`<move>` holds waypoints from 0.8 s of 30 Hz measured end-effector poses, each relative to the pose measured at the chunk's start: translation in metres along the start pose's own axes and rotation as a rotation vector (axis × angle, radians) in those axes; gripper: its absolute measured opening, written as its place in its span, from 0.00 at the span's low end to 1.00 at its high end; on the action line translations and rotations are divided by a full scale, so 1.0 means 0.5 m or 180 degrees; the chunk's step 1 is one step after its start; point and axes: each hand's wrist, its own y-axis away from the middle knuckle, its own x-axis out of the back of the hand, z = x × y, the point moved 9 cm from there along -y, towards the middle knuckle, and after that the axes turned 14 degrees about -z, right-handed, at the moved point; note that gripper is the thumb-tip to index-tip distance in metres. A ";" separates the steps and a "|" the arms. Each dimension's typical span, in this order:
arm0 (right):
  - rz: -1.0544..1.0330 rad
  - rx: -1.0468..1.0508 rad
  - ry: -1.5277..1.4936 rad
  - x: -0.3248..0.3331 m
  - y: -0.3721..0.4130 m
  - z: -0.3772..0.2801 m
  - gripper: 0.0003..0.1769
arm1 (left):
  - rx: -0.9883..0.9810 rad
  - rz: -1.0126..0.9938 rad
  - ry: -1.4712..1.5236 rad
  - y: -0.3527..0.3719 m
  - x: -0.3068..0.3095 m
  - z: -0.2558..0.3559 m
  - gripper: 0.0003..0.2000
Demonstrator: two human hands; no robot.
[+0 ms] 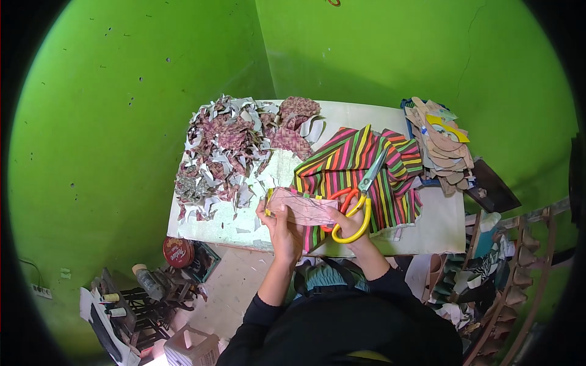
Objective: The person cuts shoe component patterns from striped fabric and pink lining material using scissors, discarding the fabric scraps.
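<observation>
Two hands at a worktop, one with a patterned piece, the other with scissors.

Low in the middle of the frame, the left hand (pixel 284 227) has its grip closed on the near left end of a pinkish patterned piece (pixel 302 208), thumb on top. The piece lies across the lower left edge of a striped cloth (pixel 354 160). Just right of it, the right hand (pixel 353 228) has its grip closed through the orange and yellow handles of the scissors (pixel 361 206). Their blades are nearly together and point up and right over the cloth. A heap of scraps (pixel 224 152) covers the left part of the pale worktop (pixel 436 229). A stack of cardboard shapes (pixel 441 145) sits at its upper right corner. A red tin (pixel 177 252) stands below its lower left edge.
</observation>
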 end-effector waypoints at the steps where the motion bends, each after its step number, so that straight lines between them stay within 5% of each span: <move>1: 0.0055 0.0113 0.0140 0.006 -0.003 -0.012 0.20 | -0.0037 -0.0082 -0.0241 -0.003 0.014 0.001 0.19; 6: 0.0266 0.0293 0.0551 0.026 -0.012 -0.052 0.23 | 0.0286 -0.0232 -0.0894 0.002 0.018 0.017 0.23; 8: 0.0381 0.0482 0.0728 0.033 -0.018 -0.070 0.23 | -0.0174 -0.0389 -0.1176 -0.003 0.003 0.043 0.20; 17: 0.0121 0.0473 0.1827 0.021 -0.052 -0.134 0.22 | -0.0148 -0.0417 -0.2141 -0.033 -0.001 0.064 0.06; 24: -0.0279 0.0691 0.0974 -0.018 -0.052 -0.161 0.18 | -0.0297 -0.0189 -0.1902 -0.034 -0.014 0.086 0.05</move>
